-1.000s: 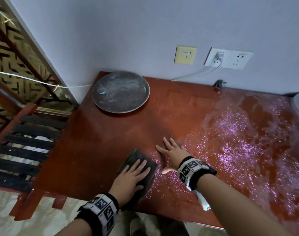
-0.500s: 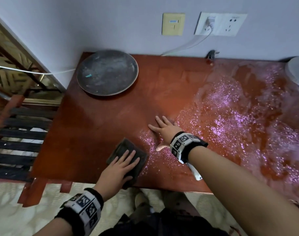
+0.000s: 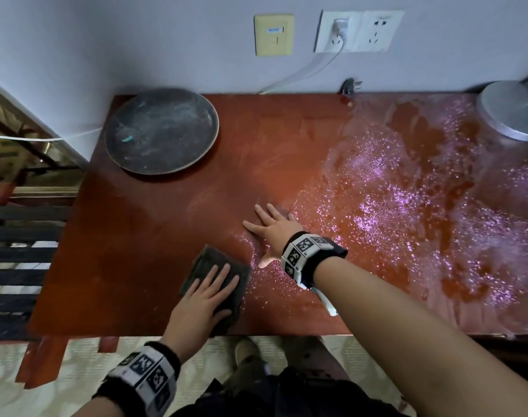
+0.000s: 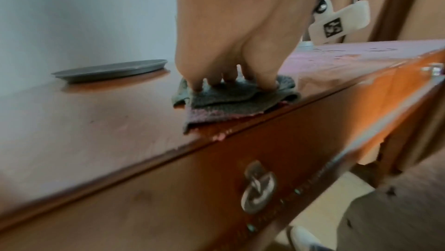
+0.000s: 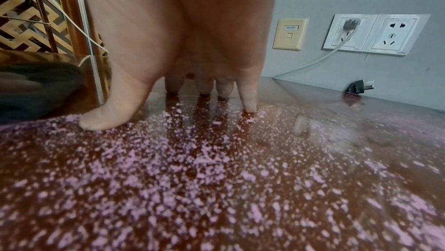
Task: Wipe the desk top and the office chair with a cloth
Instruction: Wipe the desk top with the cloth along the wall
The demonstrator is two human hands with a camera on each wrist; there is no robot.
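Note:
A folded dark grey cloth [image 3: 210, 263] [image 4: 231, 100] lies on the red-brown desk top [image 3: 142, 236] [image 4: 72, 114] near its front edge. My left hand [image 3: 202, 299] [image 4: 231, 45] presses flat on the cloth with straight fingers. Just to the right, my right hand [image 3: 271, 230] [image 5: 183, 45] rests flat on the desk, fingers spread. Its fingertips [image 5: 249, 102] touch the edge of a wide patch of pale pink-white powder [image 3: 407, 206] [image 5: 216, 179] covering the right half of the desk. No office chair is in view.
A dusty round dark tray [image 3: 162, 130] [image 4: 110, 71] sits at the back left corner. A grey round lamp base [image 3: 512, 112] stands at the back right. Wall sockets [image 3: 359, 31] with a white cable and a loose black plug [image 3: 350, 85] are behind. A drawer handle [image 4: 257, 190] hangs below the front edge.
The view has shifted, so both hands look lower and more central. My left hand has drawn the cloth slightly toward the front edge. The right hand stays flat in place.

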